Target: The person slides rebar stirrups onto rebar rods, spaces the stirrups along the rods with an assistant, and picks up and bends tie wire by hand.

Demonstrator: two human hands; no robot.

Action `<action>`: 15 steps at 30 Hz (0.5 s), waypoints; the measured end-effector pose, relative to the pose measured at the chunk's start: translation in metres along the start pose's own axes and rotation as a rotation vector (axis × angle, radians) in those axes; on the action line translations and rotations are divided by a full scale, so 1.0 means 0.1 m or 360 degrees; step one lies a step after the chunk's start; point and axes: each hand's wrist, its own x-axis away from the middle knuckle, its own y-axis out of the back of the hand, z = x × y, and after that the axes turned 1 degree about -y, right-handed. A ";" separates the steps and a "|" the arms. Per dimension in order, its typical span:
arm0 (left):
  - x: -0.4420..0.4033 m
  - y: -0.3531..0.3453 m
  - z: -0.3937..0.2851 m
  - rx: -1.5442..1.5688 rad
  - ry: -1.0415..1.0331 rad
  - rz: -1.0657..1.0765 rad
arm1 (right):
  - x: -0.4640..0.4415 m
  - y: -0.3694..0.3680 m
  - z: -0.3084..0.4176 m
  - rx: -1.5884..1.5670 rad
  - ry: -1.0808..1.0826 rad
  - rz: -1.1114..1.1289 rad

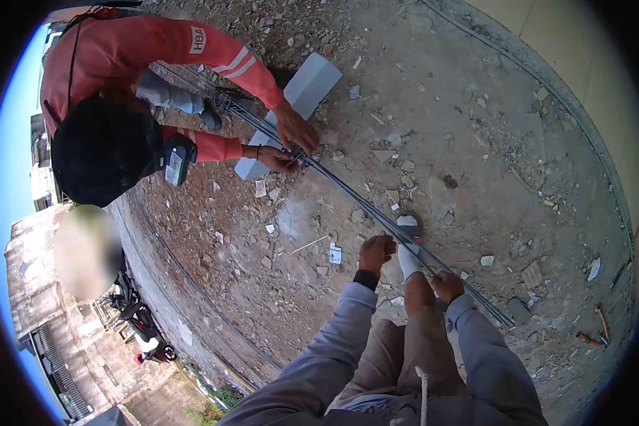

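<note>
A bundle of long thin steel rods runs diagonally across the ground, passing in front of my legs. My right hand is closed around the rods near their lower right end. My left hand is just left of the bundle, its fingers curled in; whether something small is pinched in them is hidden. Farther up the bundle, a co-worker in a red long-sleeved top bends over it. The co-worker's two hands work at the rods, over a pale grey block lying beneath.
Rubble and scraps litter the dirt ground. A tool with orange handles lies at the lower right. A pale wall curves along the right, and a motorcycle stands at the lower left.
</note>
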 end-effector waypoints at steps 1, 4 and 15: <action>-0.11 0.17 -0.30 -0.0050 -0.0162 -0.0123 | 0.06 -0.02 0.03 0.0045 -0.0061 -0.0030; -0.95 0.85 -1.11 -0.0016 -0.0717 -0.0604 | -0.03 0.01 0.07 0.0191 -0.0125 -0.0073; -2.99 2.25 -2.78 -0.1859 -0.0562 -0.1153 | 0.34 0.33 0.48 -0.0081 -0.0191 -0.0232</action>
